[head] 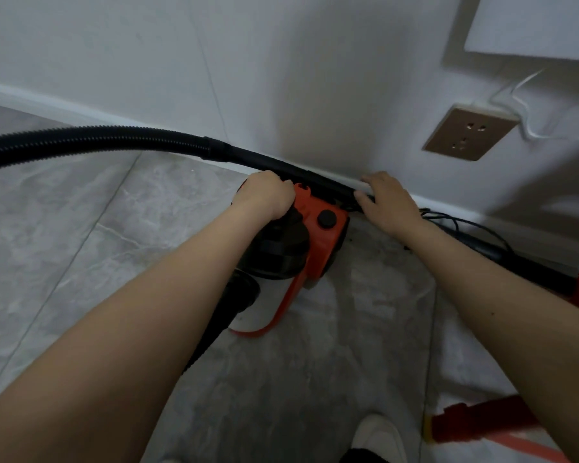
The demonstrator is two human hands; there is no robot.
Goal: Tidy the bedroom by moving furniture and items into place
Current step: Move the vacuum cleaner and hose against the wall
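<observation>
step: parking the vacuum [301, 242] on the floor [81, 235] against the wall [281, 78]. left hand [264, 198] fingers grasping its top; right hand [386, 202] fingers released, resting on the hose tube [318, 182]. next: probably tuck hose flat, let go.

Vacuum cleaner [301, 248] on floor [81, 228] against wall [281, 78], socket [470, 133] upper right

Both hands [264, 197] on orange vac [318, 235] by wall [281, 78]
</observation>
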